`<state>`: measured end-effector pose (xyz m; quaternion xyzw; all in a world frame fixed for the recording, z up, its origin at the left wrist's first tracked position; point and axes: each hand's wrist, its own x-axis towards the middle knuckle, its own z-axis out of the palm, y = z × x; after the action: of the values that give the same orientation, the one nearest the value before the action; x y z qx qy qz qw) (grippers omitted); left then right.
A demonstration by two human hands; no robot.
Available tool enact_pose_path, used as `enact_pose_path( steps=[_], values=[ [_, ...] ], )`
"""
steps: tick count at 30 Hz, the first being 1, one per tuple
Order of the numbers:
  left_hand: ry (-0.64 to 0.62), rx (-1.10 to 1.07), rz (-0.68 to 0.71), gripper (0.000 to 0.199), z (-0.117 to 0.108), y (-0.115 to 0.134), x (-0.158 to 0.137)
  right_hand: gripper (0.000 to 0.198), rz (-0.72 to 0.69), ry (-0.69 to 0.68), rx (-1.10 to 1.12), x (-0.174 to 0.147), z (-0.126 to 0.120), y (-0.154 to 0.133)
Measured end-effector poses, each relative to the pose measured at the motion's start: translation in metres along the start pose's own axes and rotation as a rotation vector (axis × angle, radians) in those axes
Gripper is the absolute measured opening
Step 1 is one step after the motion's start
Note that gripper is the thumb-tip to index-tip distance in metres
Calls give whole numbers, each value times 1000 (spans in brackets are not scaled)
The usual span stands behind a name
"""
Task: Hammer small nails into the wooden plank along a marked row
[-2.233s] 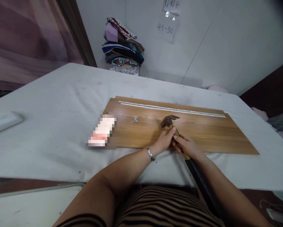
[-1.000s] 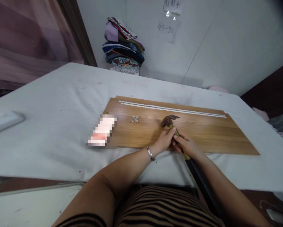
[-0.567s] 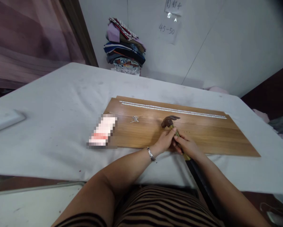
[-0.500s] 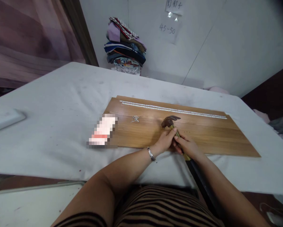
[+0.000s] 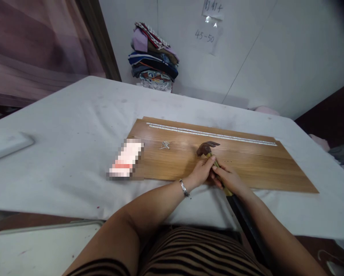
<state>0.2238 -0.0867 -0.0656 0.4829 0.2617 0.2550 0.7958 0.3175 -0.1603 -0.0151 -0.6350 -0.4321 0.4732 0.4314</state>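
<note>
A claw hammer (image 5: 205, 148) with a rusty brown head and a long handle, dark toward its end, slants back toward my body. My left hand (image 5: 202, 170), a silver bracelet at its wrist, grips the handle just below the head. Close beside it, my right hand (image 5: 229, 178) is wrapped round the same handle a little lower. The hammer head is over a brown wooden board (image 5: 269, 172). Several nails (image 5: 165, 145) lie in a small heap on the board, left of the hammer. Small dark dots show on the board to the hammer's right.
Two white measuring strips (image 5: 212, 133) run along the board's far side. A blurred-out phone-like object (image 5: 125, 159) lies at its left end. White cloth covers the table (image 5: 74, 153). Folded clothes (image 5: 154, 57) are stacked by the wall, and a white chair-like surface (image 5: 45, 249) is at lower left.
Both hands keep the same hold on the hammer. The whole view has shifted very slightly; nothing on the table has visibly moved.
</note>
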Motion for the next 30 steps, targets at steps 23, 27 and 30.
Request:
enact_pose_path(
  steps=[23, 27, 30],
  values=[
    [-31, 37, 18, 60, 0, 4, -3, 25, -10, 9, 16, 0, 1, 0],
    [-34, 32, 3, 62, 0, 2, -2, 24, 0, 1, 13, 0, 0, 0],
    [-23, 31, 5, 62, -1, -1, 2, 26, 28, -11, 37, 2, -1, -1]
  ],
)
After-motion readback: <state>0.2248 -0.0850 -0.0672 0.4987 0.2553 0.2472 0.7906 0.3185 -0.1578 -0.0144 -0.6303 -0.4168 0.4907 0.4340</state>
